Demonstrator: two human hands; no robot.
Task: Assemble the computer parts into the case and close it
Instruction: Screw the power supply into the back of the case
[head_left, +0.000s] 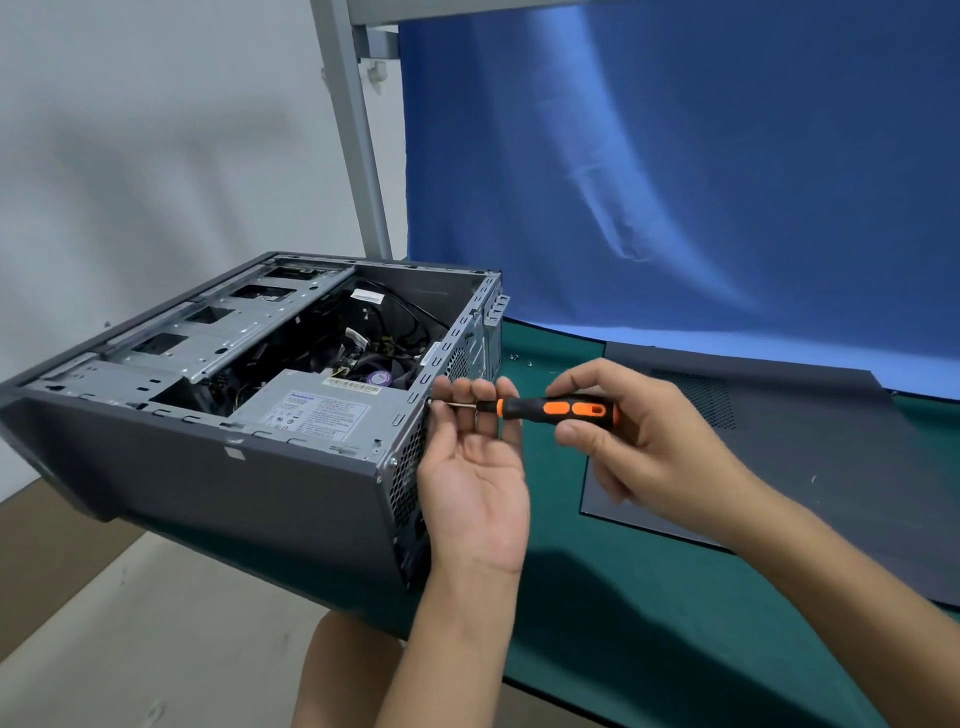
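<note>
head view: the case (208, 467) lies on its side on the green mat (597, 597), open face up, with the power supply (317, 410) seated in its near rear corner. the screwdriver (550, 408) lies level, its long axis square to the case's perforated rear wall, the tip meeting that wall at the upper corner beside the power supply. the right hand (639, 447) is wrapped round the black-and-orange handle, out away from the case. the left hand (475, 499) is nearer the case, palm towards the camera, fingers raised behind the bare shaft, thumb and forefinger pinching it close to the tip. whether a screw sits under the tip i cannot tell. the next turn probably depends on holding that axis straight into the hole. beyond the hands from the case, the side panel (779, 441) lies flat, not yet fitted. a few loose screws (514, 357) rest just off the case's far rear corner, clear of the tool.
</note>
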